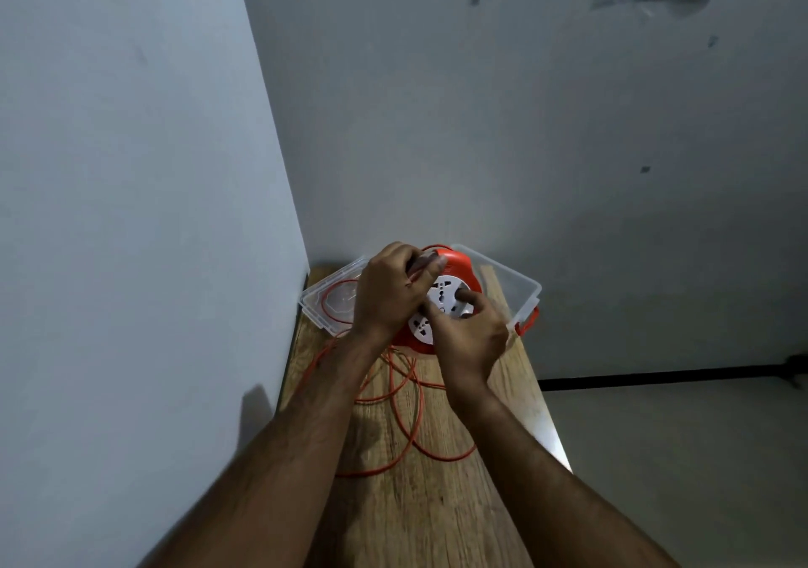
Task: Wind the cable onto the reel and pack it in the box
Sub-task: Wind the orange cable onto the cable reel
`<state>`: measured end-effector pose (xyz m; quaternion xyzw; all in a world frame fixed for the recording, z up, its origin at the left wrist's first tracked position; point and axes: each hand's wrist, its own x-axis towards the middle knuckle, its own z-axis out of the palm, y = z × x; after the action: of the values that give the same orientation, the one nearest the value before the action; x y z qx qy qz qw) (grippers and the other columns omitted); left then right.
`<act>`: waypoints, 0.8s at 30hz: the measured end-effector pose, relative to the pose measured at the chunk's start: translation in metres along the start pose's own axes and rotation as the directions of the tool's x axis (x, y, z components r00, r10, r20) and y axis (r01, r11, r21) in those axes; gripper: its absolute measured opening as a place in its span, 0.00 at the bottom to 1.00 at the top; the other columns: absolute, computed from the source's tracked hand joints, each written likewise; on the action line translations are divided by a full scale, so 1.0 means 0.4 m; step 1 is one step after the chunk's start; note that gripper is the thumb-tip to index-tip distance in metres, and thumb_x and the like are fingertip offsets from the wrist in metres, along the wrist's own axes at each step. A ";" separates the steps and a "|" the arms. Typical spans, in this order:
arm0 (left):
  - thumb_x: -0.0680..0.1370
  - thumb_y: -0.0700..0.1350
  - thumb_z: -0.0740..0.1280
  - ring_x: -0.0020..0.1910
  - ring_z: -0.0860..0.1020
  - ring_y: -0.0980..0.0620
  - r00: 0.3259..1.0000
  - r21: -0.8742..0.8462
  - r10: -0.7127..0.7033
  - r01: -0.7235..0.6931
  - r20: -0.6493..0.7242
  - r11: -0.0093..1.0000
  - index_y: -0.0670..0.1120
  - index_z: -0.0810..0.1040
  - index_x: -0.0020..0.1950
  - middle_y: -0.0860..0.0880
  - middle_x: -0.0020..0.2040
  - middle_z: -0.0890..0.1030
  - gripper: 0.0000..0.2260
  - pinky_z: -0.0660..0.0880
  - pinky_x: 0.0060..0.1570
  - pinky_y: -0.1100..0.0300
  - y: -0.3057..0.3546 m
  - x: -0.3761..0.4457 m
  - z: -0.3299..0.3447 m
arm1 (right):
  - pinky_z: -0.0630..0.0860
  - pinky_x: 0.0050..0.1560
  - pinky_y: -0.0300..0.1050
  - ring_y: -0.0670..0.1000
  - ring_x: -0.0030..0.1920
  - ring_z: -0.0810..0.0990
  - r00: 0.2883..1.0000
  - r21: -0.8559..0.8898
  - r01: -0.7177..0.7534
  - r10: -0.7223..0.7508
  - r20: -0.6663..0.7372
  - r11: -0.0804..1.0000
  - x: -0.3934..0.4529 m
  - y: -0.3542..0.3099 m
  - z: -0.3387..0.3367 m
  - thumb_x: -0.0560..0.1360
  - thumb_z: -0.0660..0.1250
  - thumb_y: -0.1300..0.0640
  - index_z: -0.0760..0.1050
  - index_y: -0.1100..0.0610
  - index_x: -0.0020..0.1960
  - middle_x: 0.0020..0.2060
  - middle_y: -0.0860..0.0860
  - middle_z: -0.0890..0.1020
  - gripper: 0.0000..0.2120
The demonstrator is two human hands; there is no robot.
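A clear plastic box (332,305) sits at the far end of the wooden tabletop (437,502). The left hand (387,292) curls its grip round the orange reel (454,270), held above the box. The right hand (470,340) pinches the reel's white socket face. Orange cable (406,410) lies looped on the tabletop below.

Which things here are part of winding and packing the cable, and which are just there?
Part of the job:
- orange cable reel, gripped by the left hand
- right hand on the reel's white socket face
- loose orange cable
- clear plastic box

Just there:
- wooden table
- grey walls
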<state>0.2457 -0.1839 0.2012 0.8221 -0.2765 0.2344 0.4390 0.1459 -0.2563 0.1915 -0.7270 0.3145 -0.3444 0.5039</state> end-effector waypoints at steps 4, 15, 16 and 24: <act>0.79 0.58 0.70 0.40 0.78 0.55 1.000 0.006 0.005 -0.005 0.022 1.000 0.44 0.82 0.47 0.49 0.43 0.82 0.17 0.77 0.38 0.60 -0.002 -0.005 0.000 | 0.86 0.48 0.55 0.55 0.51 0.86 0.946 0.240 -0.322 0.321 0.044 0.916 0.011 0.010 0.033 0.66 0.83 0.51 0.79 0.55 0.59 0.54 0.51 0.83 0.25; 0.79 0.57 0.69 0.40 0.79 0.54 0.999 -0.043 -0.036 0.035 -0.013 0.998 0.44 0.82 0.47 0.48 0.42 0.83 0.16 0.79 0.40 0.58 -0.010 0.014 -0.018 | 0.80 0.47 0.51 0.57 0.49 0.81 0.548 -0.357 0.827 -0.766 0.337 0.434 -0.001 0.047 -0.042 0.79 0.63 0.56 0.80 0.59 0.59 0.50 0.58 0.81 0.13; 0.79 0.57 0.69 0.40 0.79 0.55 0.999 -0.050 -0.040 0.039 -0.011 0.998 0.44 0.82 0.47 0.49 0.42 0.83 0.16 0.78 0.40 0.60 -0.010 0.014 -0.016 | 0.79 0.50 0.57 0.59 0.53 0.80 0.555 -0.403 0.819 -0.740 0.379 0.408 0.000 0.050 -0.043 0.79 0.61 0.54 0.79 0.58 0.62 0.53 0.59 0.80 0.15; 0.79 0.56 0.70 0.38 0.77 0.57 0.999 -0.056 -0.047 0.047 0.009 0.997 0.43 0.82 0.46 0.49 0.41 0.82 0.16 0.70 0.38 0.68 -0.009 0.016 -0.022 | 0.80 0.47 0.56 0.63 0.53 0.81 0.637 -0.593 0.741 -0.610 0.471 0.315 0.011 0.062 -0.059 0.74 0.71 0.57 0.67 0.49 0.78 0.59 0.64 0.79 0.33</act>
<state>0.2516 -0.1764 0.2074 0.8166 -0.2651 0.2132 0.4662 0.1263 -0.2794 0.1748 -0.9519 0.0500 -0.3021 -0.0097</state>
